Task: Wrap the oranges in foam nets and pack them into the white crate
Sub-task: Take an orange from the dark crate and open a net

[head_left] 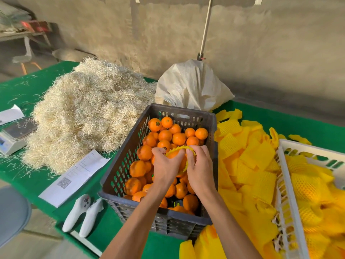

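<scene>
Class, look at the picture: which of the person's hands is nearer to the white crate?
Right. The right hand is over the dark crate's right side, toward the white crate. The left hand is beside it, farther away. Both pinch one foam net.

Dark plastic crate (128, 146), foam nets (248, 165), green cloth table (104, 232)

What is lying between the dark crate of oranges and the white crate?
In the head view, a heap of loose yellow foam nets covers the green table between the dark crate and the white crate.

White crate (285, 184) cut off at the right edge.
</scene>
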{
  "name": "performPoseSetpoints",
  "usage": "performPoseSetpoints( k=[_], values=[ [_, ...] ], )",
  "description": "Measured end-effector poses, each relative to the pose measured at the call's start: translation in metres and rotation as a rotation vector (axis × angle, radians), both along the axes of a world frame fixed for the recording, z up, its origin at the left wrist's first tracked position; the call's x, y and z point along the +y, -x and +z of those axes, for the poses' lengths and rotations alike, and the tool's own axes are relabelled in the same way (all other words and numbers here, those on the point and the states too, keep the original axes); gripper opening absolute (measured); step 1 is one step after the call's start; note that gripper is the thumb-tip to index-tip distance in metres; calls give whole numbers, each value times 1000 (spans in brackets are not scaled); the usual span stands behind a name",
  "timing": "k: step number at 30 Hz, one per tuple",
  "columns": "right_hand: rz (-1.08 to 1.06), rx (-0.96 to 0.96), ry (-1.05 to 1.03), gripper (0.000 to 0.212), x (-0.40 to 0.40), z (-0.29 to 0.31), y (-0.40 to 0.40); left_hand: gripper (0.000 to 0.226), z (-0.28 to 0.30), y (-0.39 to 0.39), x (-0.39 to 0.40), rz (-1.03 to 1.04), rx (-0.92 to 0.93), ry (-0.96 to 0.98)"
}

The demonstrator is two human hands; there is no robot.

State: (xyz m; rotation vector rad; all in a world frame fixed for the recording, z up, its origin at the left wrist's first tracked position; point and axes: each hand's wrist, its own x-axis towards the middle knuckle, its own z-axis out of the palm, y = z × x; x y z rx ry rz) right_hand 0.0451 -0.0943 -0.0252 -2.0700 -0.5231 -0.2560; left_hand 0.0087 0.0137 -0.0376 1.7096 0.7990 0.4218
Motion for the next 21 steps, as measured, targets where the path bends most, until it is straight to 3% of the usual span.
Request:
performPoseSetpoints(
  k=[2,5,7,11,15,18,21],
  values=[
    [-2,3,-57,26,2,2,-1,72,6,-2,-1,-72,31,191],
    [-45,19,-70,25,0,4,-9,43,15,-2,6,-315,2,637],
    [-80,47,-79,27,-5,6,-16,39,13,0,13,-402,-67,750],
    [-66,37,-98,26,-20,7,-25,49,14,-5,10,-395,-49,498],
    [-48,-180,-55,20,-40,9,-18,34,24,-24,-11,-227,-116,145],
    [-134,-288,-55,19,-64,9,-20,46,32,-39,-45,-240,-119,-101],
    [-229,-274,-75,20,-97,13,-21,56,39,-55,-81,-308,-135,-147]
  ],
)
